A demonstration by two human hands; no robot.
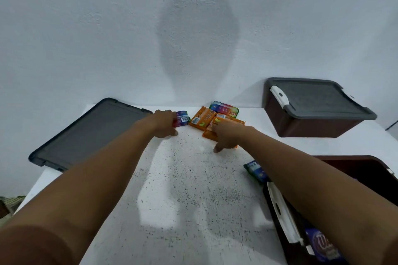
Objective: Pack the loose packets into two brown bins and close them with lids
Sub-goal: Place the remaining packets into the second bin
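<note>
white table (183,189): left hand (164,122) clamped on multicolour packet (183,119), 12 o'clock; right hand (226,135) atop orange packet (207,134), grip cannot be told; lidded brown bin (312,128), 2 o'clock; grey lid (86,135), 10 o'clock.

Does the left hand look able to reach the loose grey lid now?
Likely yes: the grey lid lies uncovered beside the left hand, nothing between them, though the hand grips a packet.
</note>
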